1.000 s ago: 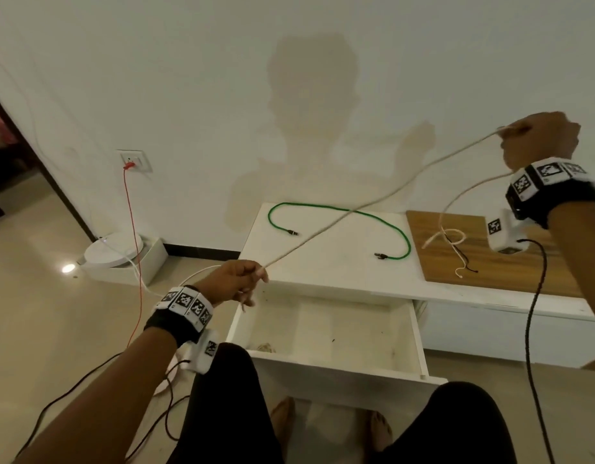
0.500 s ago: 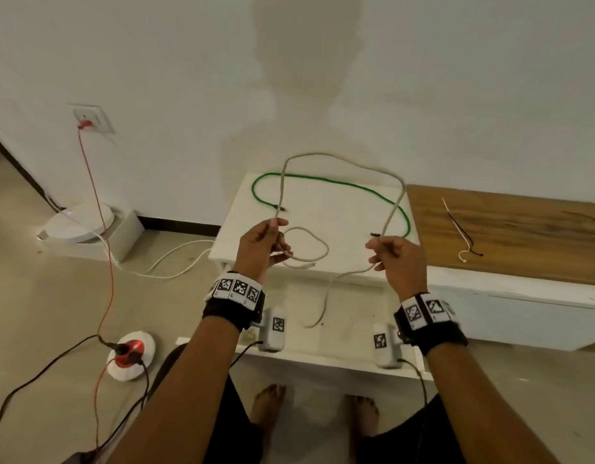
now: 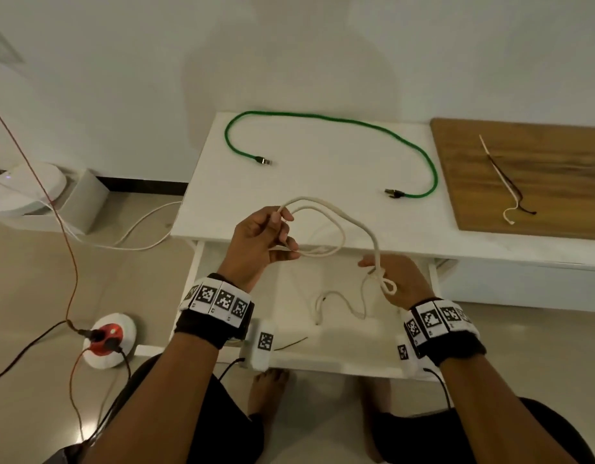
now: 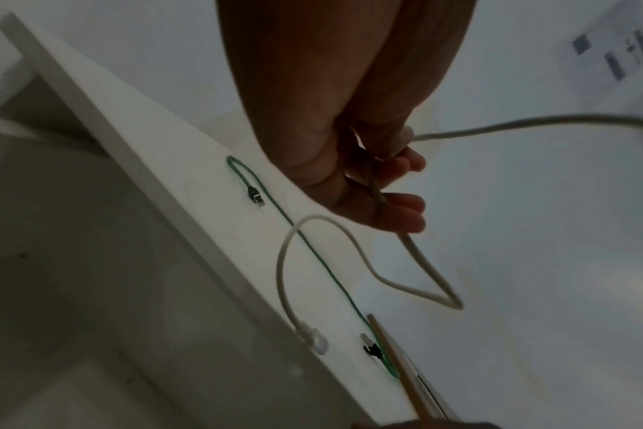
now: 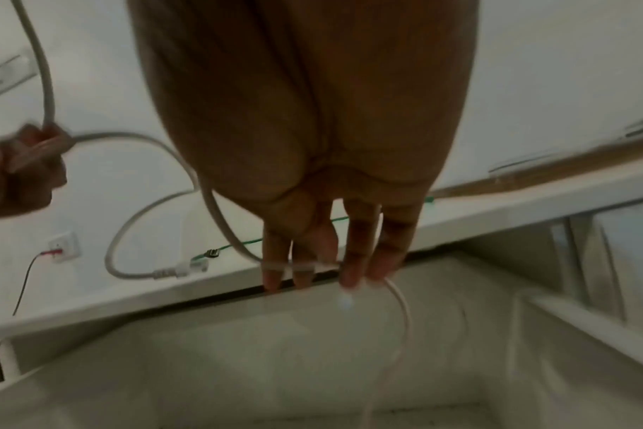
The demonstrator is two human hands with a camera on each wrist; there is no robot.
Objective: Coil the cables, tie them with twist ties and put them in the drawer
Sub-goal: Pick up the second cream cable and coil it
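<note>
A white cable (image 3: 356, 222) hangs in loose loops between my hands above the open white drawer (image 3: 339, 349). My left hand (image 3: 286, 229) pinches two loops of it with curled fingers and thumb, as the left wrist view confirms (image 4: 386, 174). To the right, my right hand (image 3: 390, 279) is lower, its fingers straight (image 5: 331, 261), and the cable runs across them. One cable end (image 3: 319, 309) dangles into the drawer. A green cable (image 3: 323, 117) lies uncoiled on the white table (image 3: 323, 182). Two twist ties (image 3: 503, 182), one white and one dark, lie on the wooden board (image 3: 557, 169).
On the floor at the left are a round red-and-white power socket (image 3: 108, 339), a red wire (image 3: 55, 202) and a white device (image 3: 25, 189). My bare feet (image 3: 269, 386) stand under the drawer front. A thin dark strand (image 3: 291, 343) lies in the drawer.
My hands were far apart with the white cable stretched straight; they have come together low over the drawer, and the cable now hangs in loops from my left hand.
</note>
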